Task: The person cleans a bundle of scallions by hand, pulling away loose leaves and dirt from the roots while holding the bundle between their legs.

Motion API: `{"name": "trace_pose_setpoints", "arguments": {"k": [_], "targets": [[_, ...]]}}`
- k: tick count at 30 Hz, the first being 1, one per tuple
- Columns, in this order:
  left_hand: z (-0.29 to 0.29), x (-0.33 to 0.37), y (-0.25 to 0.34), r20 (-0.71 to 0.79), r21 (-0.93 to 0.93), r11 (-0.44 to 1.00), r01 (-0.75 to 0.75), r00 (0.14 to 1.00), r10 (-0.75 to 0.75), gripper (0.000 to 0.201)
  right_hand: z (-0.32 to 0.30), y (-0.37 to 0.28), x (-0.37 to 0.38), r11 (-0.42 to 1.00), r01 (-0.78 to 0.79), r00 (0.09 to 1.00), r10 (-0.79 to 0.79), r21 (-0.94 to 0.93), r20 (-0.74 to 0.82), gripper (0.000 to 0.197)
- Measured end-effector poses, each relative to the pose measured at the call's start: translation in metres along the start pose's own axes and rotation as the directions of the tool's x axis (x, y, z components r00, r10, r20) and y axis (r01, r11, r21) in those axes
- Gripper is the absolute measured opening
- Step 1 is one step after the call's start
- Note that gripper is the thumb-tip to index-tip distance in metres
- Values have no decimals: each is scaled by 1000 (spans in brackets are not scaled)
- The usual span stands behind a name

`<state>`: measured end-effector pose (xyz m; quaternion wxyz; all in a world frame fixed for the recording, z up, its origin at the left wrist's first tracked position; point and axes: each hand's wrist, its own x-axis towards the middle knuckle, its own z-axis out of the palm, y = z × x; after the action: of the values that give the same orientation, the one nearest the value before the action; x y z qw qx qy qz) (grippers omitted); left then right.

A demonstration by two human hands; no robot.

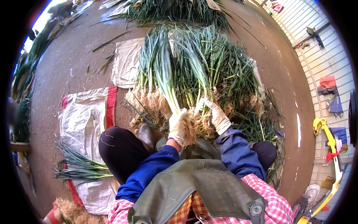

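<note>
- The left hand (178, 126), in a pale glove, is closed around the lower stalks of one bunch of green onions (165, 74), whose leaves point away from the person.
- The right hand (218, 116), gloved too, has its fingers bent around the base of a second bunch (194, 61), just beside the first; a tangle of roots (197, 127) hangs between both hands.
- At the far left, a long heap of greens (22, 78) lines the edge of the view.
- Next comes a white sack (81, 121) with red borders, spread on the floor (93, 56); a smaller bundle of onions (84, 164) lies across it, leaves to the left, near the dark-trousered left knee (121, 147).
- A pale sheet (126, 61) shows behind that sack, partly under the pile.
- In the middle, the person's dark green apron (194, 179) covers the lap, between blue sleeves.
- Ahead of the hands spreads the main pile of onions (227, 63), roots toward the person; beyond it, a further heap (175, 13).
- On the right, a curved yellow bar (334, 160) with red cloth (330, 156) tied on stands before a ribbed pale wall (313, 71).
</note>
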<state>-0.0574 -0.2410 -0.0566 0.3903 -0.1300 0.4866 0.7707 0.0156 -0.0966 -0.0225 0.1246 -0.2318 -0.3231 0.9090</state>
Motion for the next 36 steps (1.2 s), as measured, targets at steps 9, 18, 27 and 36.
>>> {"name": "trace_pose_setpoints", "arguments": {"k": [9,18,27,36], "targets": [[-9,18,-41,363,-81,951,298,897,-251,26,-20,23,8,883,-327,855,124,337,504,22],[-5,6,-30,411,2,946,325,862,-297,30,-20,19,-4,907,-336,835,161,254,526,35],[-26,24,-43,-34,124,990,62,998,-59,6,46,-22,-87,959,-219,945,163,180,284,33],[-3,-12,-3,437,-63,949,310,863,-253,19,-45,-203,-273,765,103,778,-461,-636,-428,26]]}}
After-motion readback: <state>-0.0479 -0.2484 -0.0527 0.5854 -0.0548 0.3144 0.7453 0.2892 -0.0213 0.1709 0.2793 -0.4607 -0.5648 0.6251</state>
